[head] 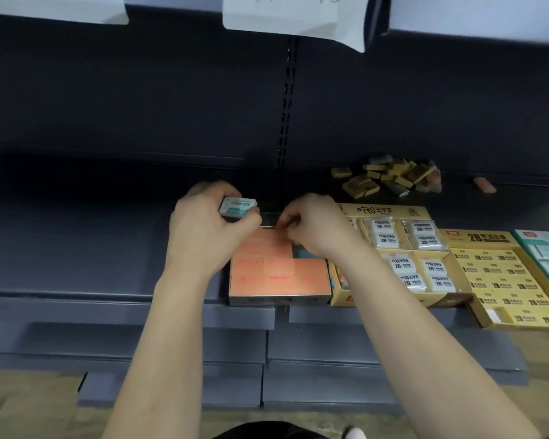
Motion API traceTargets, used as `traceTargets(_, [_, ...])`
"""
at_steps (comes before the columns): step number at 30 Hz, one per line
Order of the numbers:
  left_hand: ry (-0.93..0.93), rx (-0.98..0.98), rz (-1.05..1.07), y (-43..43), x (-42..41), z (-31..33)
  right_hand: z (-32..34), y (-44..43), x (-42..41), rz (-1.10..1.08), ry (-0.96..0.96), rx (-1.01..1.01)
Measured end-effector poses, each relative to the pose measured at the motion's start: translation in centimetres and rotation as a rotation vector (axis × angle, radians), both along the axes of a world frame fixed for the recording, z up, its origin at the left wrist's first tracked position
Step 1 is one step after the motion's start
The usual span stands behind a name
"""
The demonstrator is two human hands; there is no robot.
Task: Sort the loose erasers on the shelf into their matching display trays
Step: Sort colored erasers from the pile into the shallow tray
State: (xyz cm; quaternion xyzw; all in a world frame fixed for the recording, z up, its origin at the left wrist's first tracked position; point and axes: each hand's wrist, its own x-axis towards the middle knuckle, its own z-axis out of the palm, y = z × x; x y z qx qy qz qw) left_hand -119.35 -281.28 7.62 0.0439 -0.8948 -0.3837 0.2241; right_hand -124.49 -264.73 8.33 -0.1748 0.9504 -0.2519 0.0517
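Note:
My left hand (205, 223) grips a white eraser with a teal label (237, 208) above the back left corner of the orange tray (327, 293). That tray holds several orange erasers (276, 274). My right hand (311, 228) hovers over the tray's back edge with fingers curled in a pinch; what it pinches is hidden. A pile of loose erasers (390, 177), mostly yellow, lies at the back of the shelf. One pink eraser (484, 184) lies apart to the right.
Right of the orange tray stand a yellow tray of wrapped white 2B erasers (355, 213), a yellow tray of yellow 2B erasers (457, 237) and a teal tray (520, 237) at the frame edge. The dark shelf (92, 242) stretches left. Paper tags (293, 17) hang above.

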Motion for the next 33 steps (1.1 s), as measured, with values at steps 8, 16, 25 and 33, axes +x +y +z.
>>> traceTargets(8, [0.031,-0.012,-0.011,1.7,-0.2,0.9,0.7,3.0,0.4,-0.024,-0.036,-0.236])
traceTargets(16, [0.065,-0.086,-0.011,6.2,-1.0,1.9,1.4,10.0,0.3,-0.158,0.02,-0.364])
traceTargets(25, [-0.016,-0.157,-0.132,15.9,-1.9,3.2,1.4,21.9,1.0,-0.294,0.081,-0.349])
traceTargets(33, [-0.115,-0.243,-0.343,26.1,-3.2,2.8,0.6,33.3,1.6,-0.455,0.099,-0.339])
